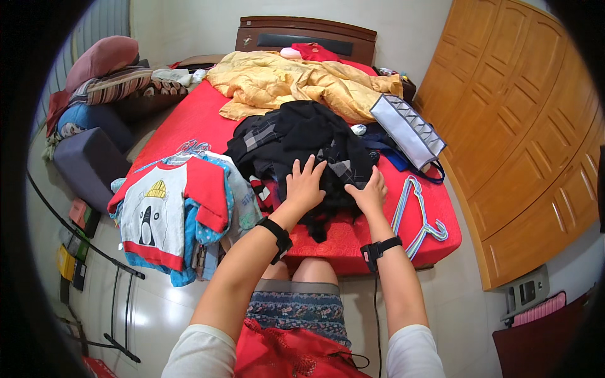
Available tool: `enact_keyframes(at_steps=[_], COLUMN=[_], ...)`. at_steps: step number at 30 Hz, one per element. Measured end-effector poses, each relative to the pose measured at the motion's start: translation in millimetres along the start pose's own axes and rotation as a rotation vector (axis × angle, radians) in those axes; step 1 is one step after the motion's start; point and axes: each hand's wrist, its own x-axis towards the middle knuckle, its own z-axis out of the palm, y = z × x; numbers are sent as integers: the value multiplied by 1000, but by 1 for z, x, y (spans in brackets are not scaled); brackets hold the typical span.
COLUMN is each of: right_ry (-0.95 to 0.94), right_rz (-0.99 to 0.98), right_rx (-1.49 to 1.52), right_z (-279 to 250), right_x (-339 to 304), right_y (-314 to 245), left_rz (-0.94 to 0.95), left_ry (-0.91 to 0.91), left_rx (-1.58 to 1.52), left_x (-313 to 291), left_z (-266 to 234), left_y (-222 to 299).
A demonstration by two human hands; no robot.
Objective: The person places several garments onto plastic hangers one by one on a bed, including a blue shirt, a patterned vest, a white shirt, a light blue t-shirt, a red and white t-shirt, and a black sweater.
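A heap of dark clothes, black with some grey checked pieces, lies on the red bed. My left hand rests flat on the near part of the heap, fingers spread. My right hand presses on a black and grey checked garment at the heap's near right side, fingers curled over the cloth. Both wrists wear black bands.
Left of the heap lies a red and white child's top on hangers over blue clothes. Pastel hangers lie at the bed's right edge, a grey fabric organiser behind them. A yellow quilt covers the bed's far end. A wooden wardrobe stands right.
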Motion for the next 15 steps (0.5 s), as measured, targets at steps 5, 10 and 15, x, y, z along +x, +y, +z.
enact_keyframes(at_steps=[5, 10, 15], right_ry=[-40, -110, 21], right_rz=[169, 5, -139], right_rx=[251, 164, 214], right_z=[20, 32, 28], right_x=[27, 23, -3], right_y=[23, 45, 46], left_rz=[20, 13, 11], left_ry=[-93, -138, -136], left_rx=[43, 46, 18], left_x=[11, 9, 7], left_z=[10, 15, 19], left_y=[6, 3, -4])
